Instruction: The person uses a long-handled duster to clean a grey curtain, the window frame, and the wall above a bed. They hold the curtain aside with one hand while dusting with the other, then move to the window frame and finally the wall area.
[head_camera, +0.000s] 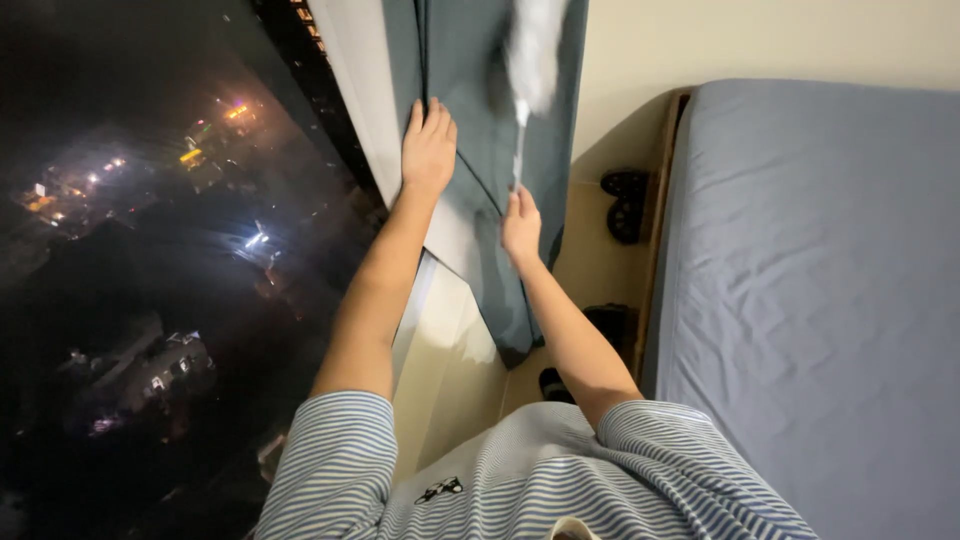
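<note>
My left hand presses flat, fingers together, against a grey-blue curtain that hangs beside a window. My right hand is closed around the thin white handle of a fluffy white duster. The duster's head is blurred and lies against the curtain above and to the right of my left hand. A dark cord runs down the curtain between the two hands.
A large dark window fills the left, showing city lights at night. A bed with a grey-blue sheet stands at the right. Black dumbbells and dark objects lie on the narrow floor strip between curtain and bed.
</note>
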